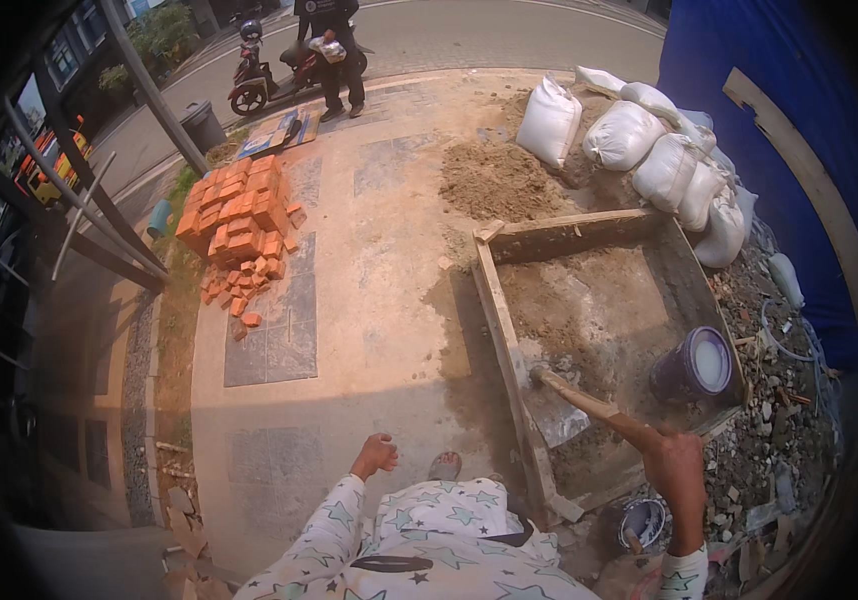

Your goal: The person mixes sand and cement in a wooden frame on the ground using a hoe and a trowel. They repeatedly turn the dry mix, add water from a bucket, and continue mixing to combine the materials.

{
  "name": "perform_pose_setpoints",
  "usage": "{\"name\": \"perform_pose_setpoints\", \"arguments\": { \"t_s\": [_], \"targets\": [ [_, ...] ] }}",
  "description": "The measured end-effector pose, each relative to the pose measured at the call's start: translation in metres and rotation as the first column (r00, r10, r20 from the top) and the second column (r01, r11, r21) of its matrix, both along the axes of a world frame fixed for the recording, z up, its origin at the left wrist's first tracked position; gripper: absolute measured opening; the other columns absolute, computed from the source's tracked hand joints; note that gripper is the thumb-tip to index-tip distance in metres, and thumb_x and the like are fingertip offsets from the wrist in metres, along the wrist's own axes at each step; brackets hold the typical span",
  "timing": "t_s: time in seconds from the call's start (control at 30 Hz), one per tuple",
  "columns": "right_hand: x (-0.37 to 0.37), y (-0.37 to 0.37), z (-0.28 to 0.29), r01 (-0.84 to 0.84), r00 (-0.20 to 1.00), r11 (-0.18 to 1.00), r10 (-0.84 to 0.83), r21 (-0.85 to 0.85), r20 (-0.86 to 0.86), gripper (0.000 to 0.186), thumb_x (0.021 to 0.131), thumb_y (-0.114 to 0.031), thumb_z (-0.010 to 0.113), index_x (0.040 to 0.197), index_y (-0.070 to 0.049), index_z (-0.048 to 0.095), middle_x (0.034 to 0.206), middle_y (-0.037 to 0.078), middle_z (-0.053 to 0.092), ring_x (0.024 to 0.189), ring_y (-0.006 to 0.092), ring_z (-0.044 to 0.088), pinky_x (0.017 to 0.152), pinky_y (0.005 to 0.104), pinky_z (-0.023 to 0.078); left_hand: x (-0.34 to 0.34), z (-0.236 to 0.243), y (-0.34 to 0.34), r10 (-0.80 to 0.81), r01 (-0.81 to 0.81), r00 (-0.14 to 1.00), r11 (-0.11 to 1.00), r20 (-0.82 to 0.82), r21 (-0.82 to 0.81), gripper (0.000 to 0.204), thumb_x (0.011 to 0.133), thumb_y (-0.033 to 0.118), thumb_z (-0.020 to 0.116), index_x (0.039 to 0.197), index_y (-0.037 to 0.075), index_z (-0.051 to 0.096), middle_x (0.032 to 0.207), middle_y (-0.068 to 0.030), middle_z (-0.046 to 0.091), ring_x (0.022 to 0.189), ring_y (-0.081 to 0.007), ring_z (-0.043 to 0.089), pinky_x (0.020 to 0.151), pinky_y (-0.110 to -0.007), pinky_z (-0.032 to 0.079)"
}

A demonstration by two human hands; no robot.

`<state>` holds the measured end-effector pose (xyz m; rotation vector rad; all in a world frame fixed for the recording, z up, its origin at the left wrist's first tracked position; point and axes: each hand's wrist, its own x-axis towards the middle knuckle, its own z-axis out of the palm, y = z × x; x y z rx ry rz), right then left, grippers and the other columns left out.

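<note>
My right hand (677,468) is closed round the wooden handle of a hoe (597,405). The hoe's grey metal blade rests inside a wooden mixing box (505,325), by its left wall. Wet grey-brown mortar and sand (559,300) lie in the box. Beyond my right hand, a purple bucket (674,375) with pale liquid stands tilted in the box's right side. My left hand (377,456) hangs over the paving, left of the box, its fingers curled with nothing visible in them.
A sand heap (499,182) and white sacks (624,135) lie beyond the box. Orange bricks (239,215) are stacked at the left. Rubble (774,430) lines the right. Near my right forearm sits a small bucket (641,522). A person (329,50) stands by a motorbike (257,88).
</note>
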<state>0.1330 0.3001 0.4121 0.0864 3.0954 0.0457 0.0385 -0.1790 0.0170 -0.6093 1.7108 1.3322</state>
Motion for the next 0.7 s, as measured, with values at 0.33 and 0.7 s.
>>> {"name": "perform_pose_setpoints", "arguments": {
  "t_s": [0.33,0.7],
  "targets": [
    [0.000,0.000,0.001,-0.008,1.000,1.000,0.007,-0.025,-0.029,0.017,0.071,-0.003,0.062,0.087,-0.006,0.067,0.072,0.012,0.064,0.069,0.0317,0.066,0.062,0.0440,0.052,-0.246,0.274,0.252,-0.404,0.687,0.568,0.713,-0.717,0.143,0.077,0.090,0.010,0.055,0.155,0.006,0.014,0.081,-0.0107,0.067,0.058,-0.0141,0.062,0.053,-0.027,0.054],
    [0.016,0.006,-0.003,0.026,0.998,0.999,-0.027,-0.020,-0.048,0.022,0.073,-0.006,0.063,0.092,-0.010,0.072,0.072,0.013,0.063,0.068,0.0322,0.065,0.059,0.0442,0.049,-0.178,0.160,0.282,-0.627,0.744,0.590,0.667,-0.509,0.039,0.061,0.090,0.016,0.061,0.143,-0.003,0.039,0.084,-0.0122,0.066,0.066,-0.0205,0.066,0.055,-0.032,0.056]
  ]
}}
